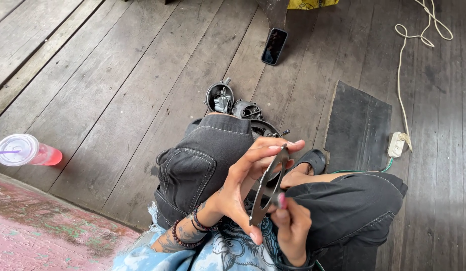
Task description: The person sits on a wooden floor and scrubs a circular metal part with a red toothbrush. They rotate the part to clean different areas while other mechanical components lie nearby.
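Observation:
My left hand (245, 183) grips a flat grey metal plate (269, 183) with cut-out holes, fingers spread along its edges, holding it on edge above my lap. My right hand (292, 228) pinches the plate's lower edge between thumb and fingers. I sit on a wooden floor in dark grey shorts (203, 160). Beyond my knee lie dark metal engine parts (220, 98), one a round housing with a silvery piece inside.
A black phone (274, 46) lies face up on the boards farther out. A plastic cup with pink drink and straw (27, 151) stands at the left. A dark mat (356, 128) lies at the right, beside a white power strip (396, 144) and its cord (401, 75).

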